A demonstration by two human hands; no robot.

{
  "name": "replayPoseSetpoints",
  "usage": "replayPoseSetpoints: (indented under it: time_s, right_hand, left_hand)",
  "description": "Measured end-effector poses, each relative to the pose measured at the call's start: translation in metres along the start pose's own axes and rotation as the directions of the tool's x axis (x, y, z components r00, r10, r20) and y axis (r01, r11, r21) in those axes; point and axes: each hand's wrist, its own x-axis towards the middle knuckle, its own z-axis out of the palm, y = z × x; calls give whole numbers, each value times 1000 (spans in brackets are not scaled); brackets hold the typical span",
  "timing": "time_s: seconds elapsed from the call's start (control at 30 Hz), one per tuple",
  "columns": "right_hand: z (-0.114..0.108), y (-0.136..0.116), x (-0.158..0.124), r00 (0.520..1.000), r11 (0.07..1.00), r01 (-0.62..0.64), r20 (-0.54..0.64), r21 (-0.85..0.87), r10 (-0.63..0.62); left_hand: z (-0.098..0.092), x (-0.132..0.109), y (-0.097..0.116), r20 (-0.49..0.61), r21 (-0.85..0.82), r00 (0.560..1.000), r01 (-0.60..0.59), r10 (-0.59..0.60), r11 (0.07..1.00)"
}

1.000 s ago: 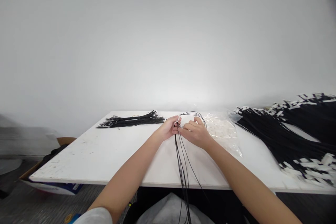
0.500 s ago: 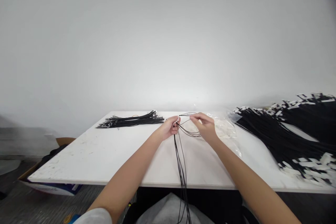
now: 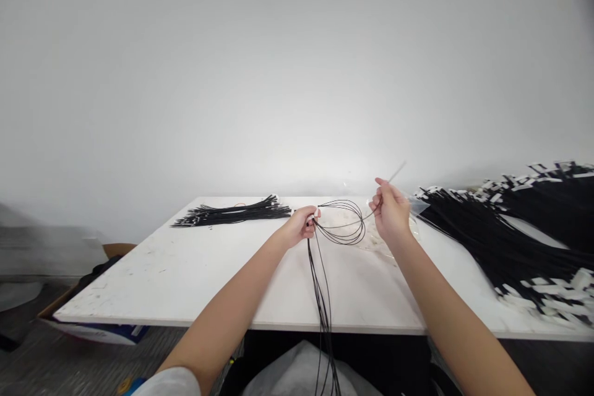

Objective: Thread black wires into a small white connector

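My left hand [image 3: 299, 227] is closed in a pinch on a small bunch of thin black wires [image 3: 320, 288] that hang down over the table's front edge. Beyond the pinch the wires curl into loops [image 3: 342, 229] above the white table [image 3: 185, 272]. My right hand [image 3: 390, 211] is raised to the right of the loops, fingers pinched on the end of one thin wire [image 3: 395, 172] that sticks up and to the right, blurred by motion. A clear plastic bag of small white parts [image 3: 408, 229] lies under and behind my right hand.
A bundle of black wires [image 3: 232, 212] lies at the table's far left. A large heap of black wires with white tags [image 3: 520, 235] covers the right side. A cardboard box [image 3: 88, 315] stands on the floor at the left. A plain wall is behind.
My right hand has left the spot beside my left hand, moving up and to the right while drawing one wire end out. The loops have spread wider. My left hand stayed put.
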Motion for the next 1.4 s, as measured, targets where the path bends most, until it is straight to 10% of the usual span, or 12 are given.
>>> replayPoseSetpoints:
  time_s: [0.2,0.37,1.17,1.4]
  right_hand:
    - [9,9,-20,906,928,-143,331,-344,262]
    - [7,21,-26,889,803,132,428,-581,163]
    - [3,20,-24,893,628,364,450,-688,-25]
    - [2,19,-25,714,402,691,652,-601,-254]
  left_hand:
    - [0,2,0,-6,7,1000,2,-2,1000]
    - [0,2,-1,-3,-6,1000,-2,2,1000]
    - [-5,6,-4,71,-98,997,10,-3,995]
    - [-5,7,-4,58,-95,998,32,-27,995]
